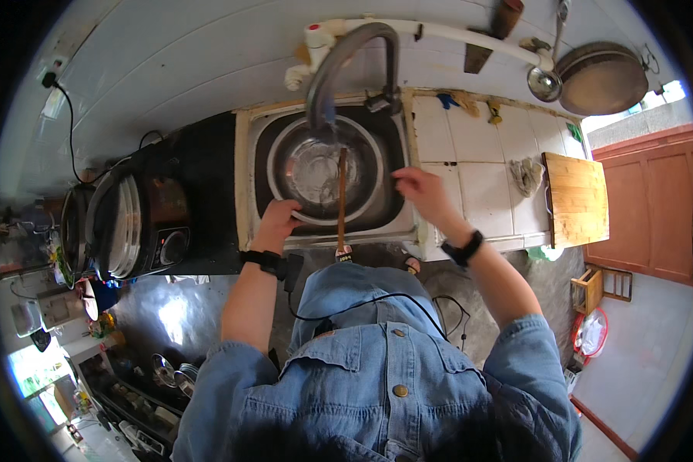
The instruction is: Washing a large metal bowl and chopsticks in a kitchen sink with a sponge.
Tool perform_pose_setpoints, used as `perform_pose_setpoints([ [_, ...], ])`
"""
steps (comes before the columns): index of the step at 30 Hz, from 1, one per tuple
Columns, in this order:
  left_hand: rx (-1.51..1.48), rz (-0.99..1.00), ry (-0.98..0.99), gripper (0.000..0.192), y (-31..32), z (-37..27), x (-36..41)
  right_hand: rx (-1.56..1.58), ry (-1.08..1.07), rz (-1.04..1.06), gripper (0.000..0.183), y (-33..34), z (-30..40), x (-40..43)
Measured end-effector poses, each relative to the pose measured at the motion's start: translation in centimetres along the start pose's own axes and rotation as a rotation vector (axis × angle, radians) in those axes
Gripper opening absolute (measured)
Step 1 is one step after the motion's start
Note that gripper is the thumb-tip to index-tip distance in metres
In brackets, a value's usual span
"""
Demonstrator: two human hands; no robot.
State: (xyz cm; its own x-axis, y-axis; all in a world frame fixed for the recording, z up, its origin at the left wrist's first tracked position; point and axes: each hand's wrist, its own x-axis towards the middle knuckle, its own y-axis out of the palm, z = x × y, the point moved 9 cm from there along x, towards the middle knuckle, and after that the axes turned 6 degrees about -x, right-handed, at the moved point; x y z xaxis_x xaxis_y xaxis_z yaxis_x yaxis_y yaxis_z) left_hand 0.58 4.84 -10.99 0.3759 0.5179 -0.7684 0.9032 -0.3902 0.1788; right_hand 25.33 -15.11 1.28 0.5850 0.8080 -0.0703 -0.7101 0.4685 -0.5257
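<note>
A round stainless-steel basin (272, 190) sits inside the metal sink (375, 235), with water in its bottom. Above it arches the metal faucet (323, 75), and water runs from its spout into the basin. My left hand (279, 220) grips the basin's rim at the front left. A long wooden stick (342, 190) lies across the front rim, its far end inside the basin and its near end over the sink's front edge. My right hand (421, 189) is over the sink's right edge, apart from the basin, fingers loosely bent, with nothing visible in it.
To the right, a tiled counter (485, 202) holds a crumpled cloth (526, 177) and a wooden cutting board (577, 199) at its end. An electric cooker (144, 225) stands on the black counter (211, 196) at left. A ladle (544, 84) and pan (603, 81) hang on the wall.
</note>
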Motion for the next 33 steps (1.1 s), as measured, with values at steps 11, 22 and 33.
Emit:
perform_pose_setpoints([
  [11, 0.198, -0.03, 0.32, 0.066, 0.3, -5.5, -3.0, 0.717, 0.559, 0.297, 0.019, 18.4, -3.1, 8.0],
  [22, 0.05, -0.187, 0.117, 0.05, -2.5, -3.0, -0.1, 0.531, 0.527, 0.331, 0.009, 14.9, -1.4, 13.3],
  [33, -0.389, 0.035, -0.123, 0.015, -0.9, 4.3, 3.9, -0.115, 0.638, 0.163, 0.049, 6.8, -5.3, 8.4],
])
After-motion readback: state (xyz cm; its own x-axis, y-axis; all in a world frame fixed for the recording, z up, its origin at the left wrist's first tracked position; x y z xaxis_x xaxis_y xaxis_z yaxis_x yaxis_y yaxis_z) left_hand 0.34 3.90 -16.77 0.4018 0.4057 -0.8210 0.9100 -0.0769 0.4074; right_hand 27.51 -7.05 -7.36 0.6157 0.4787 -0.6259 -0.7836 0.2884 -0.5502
